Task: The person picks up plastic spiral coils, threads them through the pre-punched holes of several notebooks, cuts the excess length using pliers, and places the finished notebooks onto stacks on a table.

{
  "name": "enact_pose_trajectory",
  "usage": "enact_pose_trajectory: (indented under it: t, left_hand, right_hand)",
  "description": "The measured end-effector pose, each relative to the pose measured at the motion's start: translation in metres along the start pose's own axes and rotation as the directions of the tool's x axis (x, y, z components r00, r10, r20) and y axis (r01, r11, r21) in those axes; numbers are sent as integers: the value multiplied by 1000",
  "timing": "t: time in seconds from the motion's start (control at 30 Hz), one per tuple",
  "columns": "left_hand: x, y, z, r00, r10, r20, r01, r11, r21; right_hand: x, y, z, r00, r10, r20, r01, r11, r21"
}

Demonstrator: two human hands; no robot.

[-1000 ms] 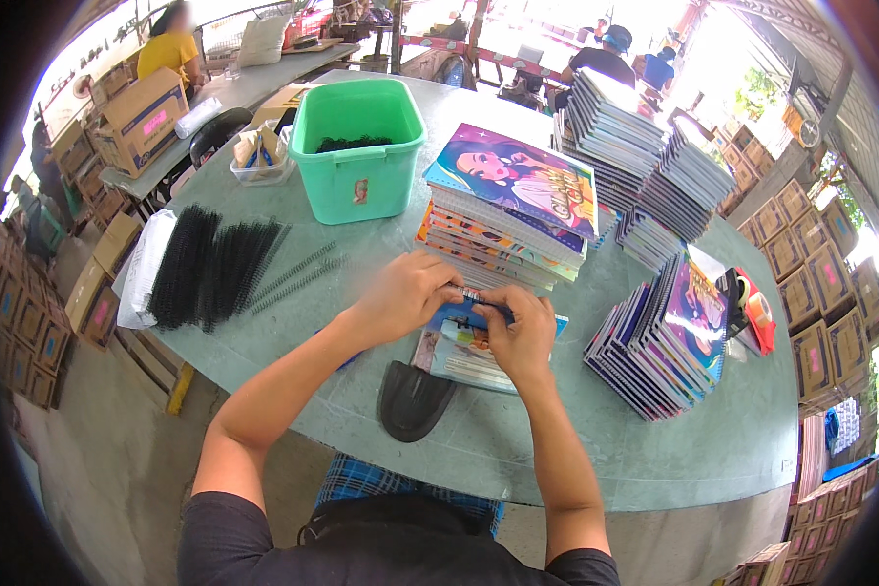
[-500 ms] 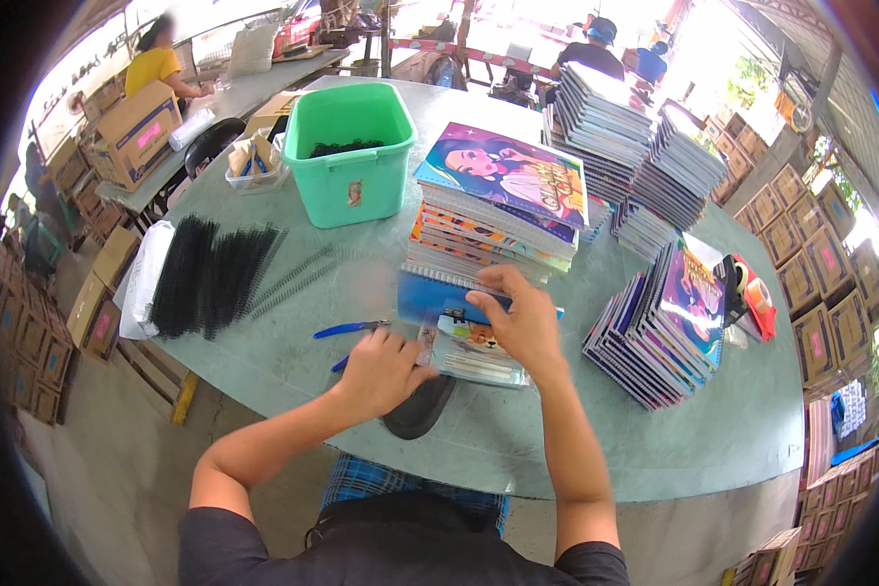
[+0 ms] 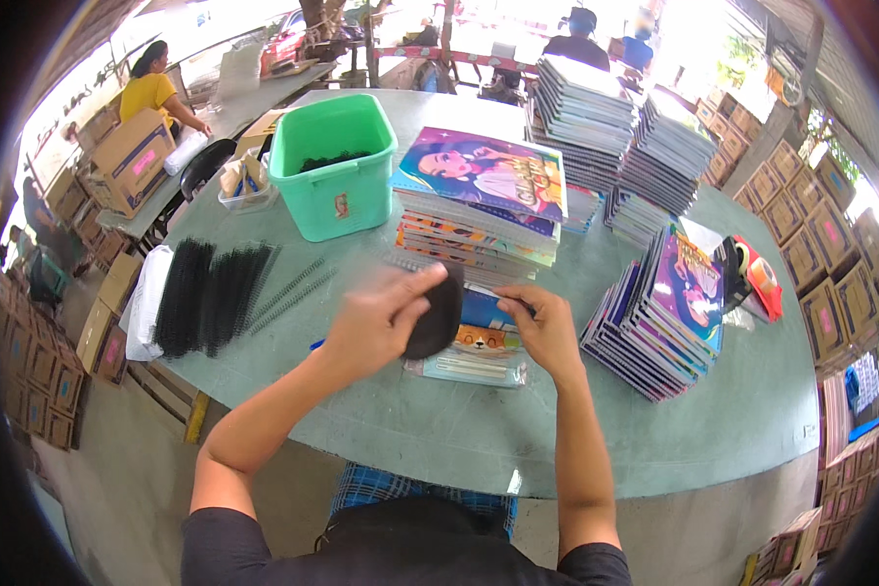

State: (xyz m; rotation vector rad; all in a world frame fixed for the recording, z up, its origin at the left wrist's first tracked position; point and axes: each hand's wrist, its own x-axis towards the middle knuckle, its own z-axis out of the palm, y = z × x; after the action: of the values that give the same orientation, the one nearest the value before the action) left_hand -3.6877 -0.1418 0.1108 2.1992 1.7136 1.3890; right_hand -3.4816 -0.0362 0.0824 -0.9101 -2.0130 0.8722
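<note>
My left hand (image 3: 376, 317), partly blurred, is closed on a dark, flat, rounded pad (image 3: 438, 317) and holds it over the left side of a small pile of notebooks. My right hand (image 3: 549, 332) pinches the right edge of a blue spiral notebook (image 3: 481, 309). Below that notebook shows a cover with an orange animal face (image 3: 482, 339), and nearest me a clear-wrapped pack (image 3: 464, 371). Just left of my left hand a bit of blue tool handle (image 3: 316, 345) peeks out; the rest of it is hidden.
Behind stands a notebook stack (image 3: 479, 186), with a green bin (image 3: 332, 186) of black coils to its left. Black spiral coils (image 3: 210, 298) lie at the left. More notebooks (image 3: 654, 317) and a tape dispenser (image 3: 752, 273) are at the right. A person in yellow (image 3: 151, 93) works far left.
My left hand has picked the dark pad up off the table and moved it up over the notebooks. My right hand has shifted right, to the blue notebook's edge.
</note>
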Motion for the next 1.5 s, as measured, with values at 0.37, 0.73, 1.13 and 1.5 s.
enact_pose_trajectory:
  t: [0.37, 0.73, 1.13, 1.5]
  left_hand:
    - [-14, 5, 14, 954, -211, 214, 248, 955, -162]
    - [6, -43, 33, 995, 91, 31, -95, 972, 216]
    - [38, -30, 10, 917, -64, 393, 17, 992, 123]
    - [39, -28, 8, 907, -60, 416, 18, 994, 103]
  right_hand:
    - [-2, -11, 12, 939, -330, -98, 260, 866, -426]
    - [10, -16, 43, 921, -390, 1, 359, 846, -394]
    - [4, -18, 40, 931, -357, -73, 305, 875, -376]
    - [-2, -19, 44, 910, -403, -91, 334, 847, -414]
